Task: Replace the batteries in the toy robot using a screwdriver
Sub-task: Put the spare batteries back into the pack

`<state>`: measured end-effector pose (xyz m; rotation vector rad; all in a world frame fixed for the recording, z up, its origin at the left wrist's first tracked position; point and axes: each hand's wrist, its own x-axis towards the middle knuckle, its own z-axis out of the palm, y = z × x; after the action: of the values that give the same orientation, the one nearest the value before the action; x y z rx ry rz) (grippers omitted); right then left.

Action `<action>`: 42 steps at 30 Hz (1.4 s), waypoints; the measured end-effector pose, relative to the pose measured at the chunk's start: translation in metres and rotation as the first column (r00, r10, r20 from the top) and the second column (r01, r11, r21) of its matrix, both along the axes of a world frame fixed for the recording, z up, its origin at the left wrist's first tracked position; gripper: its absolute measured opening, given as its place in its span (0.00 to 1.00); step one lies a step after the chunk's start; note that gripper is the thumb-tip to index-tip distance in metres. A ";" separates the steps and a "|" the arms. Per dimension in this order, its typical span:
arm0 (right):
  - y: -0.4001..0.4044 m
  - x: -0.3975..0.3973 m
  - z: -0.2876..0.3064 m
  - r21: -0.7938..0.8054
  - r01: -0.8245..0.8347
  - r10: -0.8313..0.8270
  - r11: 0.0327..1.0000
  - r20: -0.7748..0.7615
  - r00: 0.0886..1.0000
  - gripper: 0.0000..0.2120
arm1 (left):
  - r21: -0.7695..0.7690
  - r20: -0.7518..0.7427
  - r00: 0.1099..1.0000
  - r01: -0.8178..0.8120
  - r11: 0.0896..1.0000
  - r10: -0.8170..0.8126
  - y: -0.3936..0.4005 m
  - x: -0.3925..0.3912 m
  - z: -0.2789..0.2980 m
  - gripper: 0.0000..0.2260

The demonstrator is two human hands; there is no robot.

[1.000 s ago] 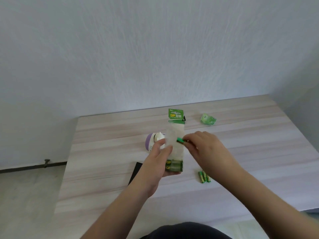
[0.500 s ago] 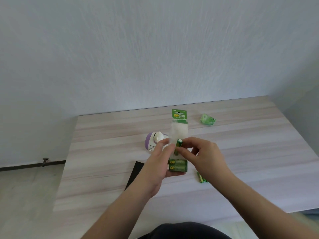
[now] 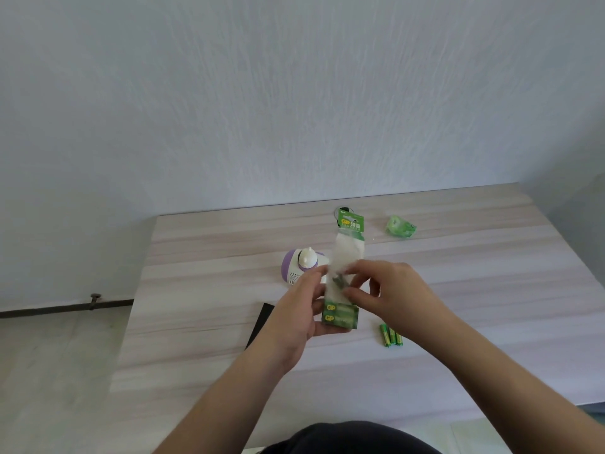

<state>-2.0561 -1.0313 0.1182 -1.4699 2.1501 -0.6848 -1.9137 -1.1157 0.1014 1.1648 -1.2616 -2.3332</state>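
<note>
Green-and-clear plastic battery pack is held up over mid-desk: left hand grips its bottom, right hand pinches what looks like a battery. Pull gently; purple-white toy robot waits behind.

Pale wood-grain worktop against textured white wall. Black flat object near front-left. Crumpled green wrapper at back right.

The pale wood-grain table looks matt and smooth. The long clear-plastic battery pack with green card ends shines faintly. At ten o'clock from it, the purple-and-white plastic toy robot is glossy. The grey wall is rough-textured.
</note>
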 end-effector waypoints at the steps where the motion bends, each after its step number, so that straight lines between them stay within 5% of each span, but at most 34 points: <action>1: 0.000 -0.001 0.000 0.005 -0.015 0.015 1.000 -0.006 1.000 0.10 | -0.011 0.002 1.000 0.007 1.000 -0.007 0.000 0.000 -0.001 0.12; 7: 0.002 0.000 -0.004 0.002 -0.011 0.011 1.000 0.006 1.000 0.03 | -0.028 0.000 1.000 -0.010 1.000 0.010 0.004 0.002 -0.005 0.13; 23: 0.016 -0.006 -0.011 0.001 -0.091 0.091 0.996 0.008 0.996 0.09 | -0.079 0.011 0.998 -0.065 0.995 0.066 0.014 -0.006 -0.014 0.11; 26: 0.023 -0.006 -0.012 -0.179 0.026 -0.010 0.984 0.088 0.996 0.09 | -0.072 -0.008 0.995 -0.100 0.992 0.100 0.014 -0.010 -0.016 0.11; 29: 0.027 -0.013 -0.016 -0.353 0.341 -0.261 0.871 0.254 0.931 0.11 | -0.067 0.000 0.993 -0.120 0.991 0.120 0.014 -0.011 -0.020 0.11; 33: 0.023 -0.041 -0.064 -0.173 0.540 -0.455 0.824 0.367 0.811 0.10 | -0.049 0.030 0.986 -0.164 0.985 0.166 0.018 -0.012 -0.027 0.10; 37: 0.036 -0.062 -0.141 0.184 0.320 -0.320 0.929 -0.030 0.947 0.11 | -0.062 0.070 0.980 -0.182 0.981 0.186 0.024 -0.013 -0.034 0.12; 42: 0.049 -0.056 -0.203 0.416 0.216 -0.123 0.883 -0.240 0.963 0.12 | -0.080 0.082 0.976 -0.195 0.978 0.201 0.027 -0.009 -0.037 0.12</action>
<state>-2.1124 -0.9823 -0.0845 -1.1569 2.4091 -0.0781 -1.9231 -1.0882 0.0643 1.3191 -1.1867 -2.0973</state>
